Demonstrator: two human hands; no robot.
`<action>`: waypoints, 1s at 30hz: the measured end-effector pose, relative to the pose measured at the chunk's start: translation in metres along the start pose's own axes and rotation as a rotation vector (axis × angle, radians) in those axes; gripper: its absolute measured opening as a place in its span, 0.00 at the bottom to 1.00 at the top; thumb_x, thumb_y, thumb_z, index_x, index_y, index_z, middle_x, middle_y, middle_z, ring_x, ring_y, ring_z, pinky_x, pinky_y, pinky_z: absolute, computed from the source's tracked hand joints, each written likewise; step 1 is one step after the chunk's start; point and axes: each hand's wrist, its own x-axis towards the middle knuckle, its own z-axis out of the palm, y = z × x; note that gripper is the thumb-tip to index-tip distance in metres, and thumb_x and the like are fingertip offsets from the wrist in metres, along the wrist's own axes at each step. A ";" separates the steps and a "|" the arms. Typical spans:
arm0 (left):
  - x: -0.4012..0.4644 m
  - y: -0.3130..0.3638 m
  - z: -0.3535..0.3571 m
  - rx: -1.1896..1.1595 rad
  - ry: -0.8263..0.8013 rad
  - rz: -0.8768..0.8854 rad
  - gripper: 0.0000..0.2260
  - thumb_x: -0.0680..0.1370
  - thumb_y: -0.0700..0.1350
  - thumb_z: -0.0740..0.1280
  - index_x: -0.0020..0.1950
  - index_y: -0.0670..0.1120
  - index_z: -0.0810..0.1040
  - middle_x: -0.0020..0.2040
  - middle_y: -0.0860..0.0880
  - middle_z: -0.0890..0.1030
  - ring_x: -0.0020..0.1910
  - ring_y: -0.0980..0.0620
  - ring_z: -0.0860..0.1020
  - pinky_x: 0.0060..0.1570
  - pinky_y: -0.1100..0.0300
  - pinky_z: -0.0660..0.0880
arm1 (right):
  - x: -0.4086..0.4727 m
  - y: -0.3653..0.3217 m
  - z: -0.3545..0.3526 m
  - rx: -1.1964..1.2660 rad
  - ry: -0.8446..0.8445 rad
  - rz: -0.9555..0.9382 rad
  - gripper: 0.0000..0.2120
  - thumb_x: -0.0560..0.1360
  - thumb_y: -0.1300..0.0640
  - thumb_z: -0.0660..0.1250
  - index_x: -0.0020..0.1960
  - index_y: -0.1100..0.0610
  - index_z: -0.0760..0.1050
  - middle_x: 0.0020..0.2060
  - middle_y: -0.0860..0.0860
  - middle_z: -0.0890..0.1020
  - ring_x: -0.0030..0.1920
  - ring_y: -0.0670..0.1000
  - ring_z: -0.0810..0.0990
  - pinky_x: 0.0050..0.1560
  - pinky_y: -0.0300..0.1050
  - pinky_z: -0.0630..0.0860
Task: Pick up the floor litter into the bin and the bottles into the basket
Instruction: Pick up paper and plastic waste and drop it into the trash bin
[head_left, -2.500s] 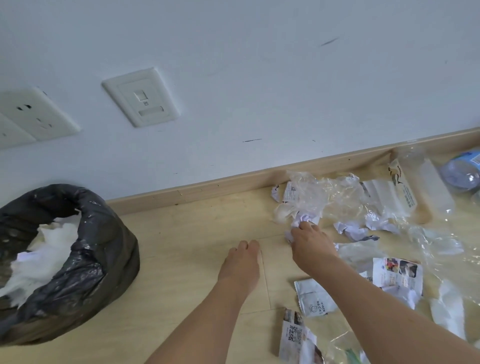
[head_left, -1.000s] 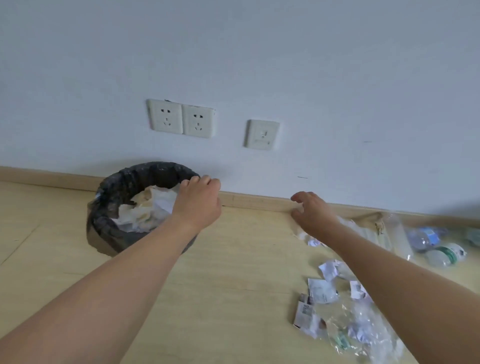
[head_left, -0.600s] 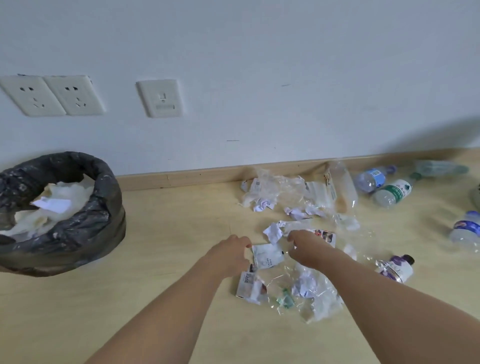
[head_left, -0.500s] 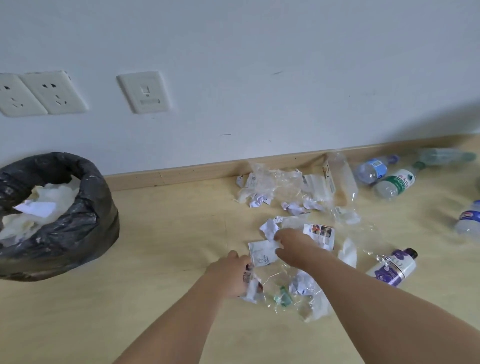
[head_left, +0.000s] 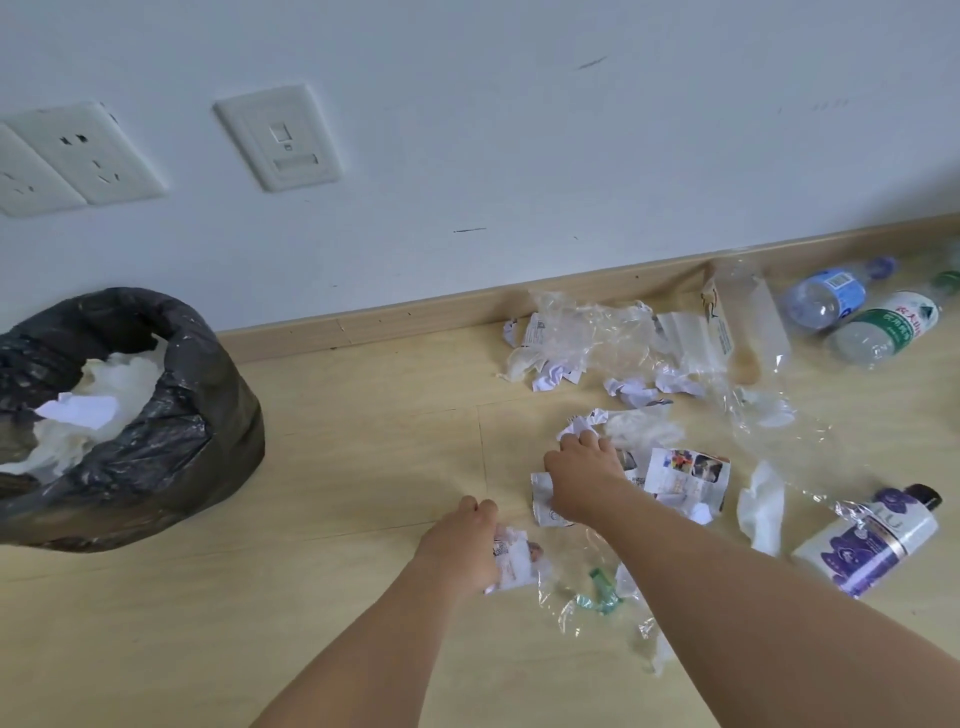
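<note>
Paper scraps and clear plastic wrap (head_left: 597, 338) litter the wooden floor by the skirting board. My left hand (head_left: 462, 545) grips a printed paper wrapper (head_left: 514, 561) low in the middle. My right hand (head_left: 582, 475) lies just beyond it, fingers curled on a crumpled white paper (head_left: 576, 428), its heel over a white packet (head_left: 543, 501). The bin (head_left: 171, 415), lined with a black bag and holding white tissue, stands at the left. Bottles lie at the right: a purple-labelled white bottle (head_left: 867, 545), a green-labelled bottle (head_left: 883, 327) and a blue-labelled bottle (head_left: 826, 299). No basket is in view.
A white wall with two sockets (head_left: 78, 156) and a network plate (head_left: 280, 137) rises behind. A printed leaflet (head_left: 685, 475), a white tissue (head_left: 763, 506) and green-printed film (head_left: 597, 597) lie around my right arm. Bare floor separates the bin from the litter.
After my left hand dropped litter at the bin, both hands came down to the pile. The left has closed on the printed wrapper; the right has reached further onto the crumpled paper.
</note>
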 end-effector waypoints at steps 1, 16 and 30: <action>0.001 -0.003 -0.004 -0.031 -0.002 -0.021 0.14 0.75 0.40 0.66 0.60 0.44 0.69 0.58 0.47 0.72 0.55 0.44 0.75 0.47 0.54 0.72 | 0.001 0.000 -0.002 0.008 -0.018 0.004 0.15 0.78 0.51 0.60 0.63 0.53 0.73 0.63 0.54 0.72 0.66 0.58 0.65 0.66 0.51 0.61; -0.056 -0.078 -0.109 -0.421 0.320 0.053 0.14 0.74 0.35 0.57 0.50 0.46 0.79 0.50 0.50 0.80 0.47 0.47 0.76 0.41 0.59 0.70 | -0.031 -0.024 -0.084 0.111 0.112 -0.030 0.14 0.79 0.43 0.59 0.42 0.52 0.70 0.34 0.46 0.72 0.40 0.51 0.75 0.37 0.42 0.67; -0.108 -0.127 -0.125 -0.476 0.394 0.066 0.14 0.73 0.35 0.57 0.47 0.50 0.78 0.49 0.51 0.79 0.45 0.49 0.77 0.40 0.58 0.72 | -0.071 -0.063 -0.128 0.119 0.160 -0.021 0.20 0.82 0.44 0.48 0.38 0.51 0.69 0.33 0.46 0.73 0.37 0.51 0.76 0.42 0.45 0.73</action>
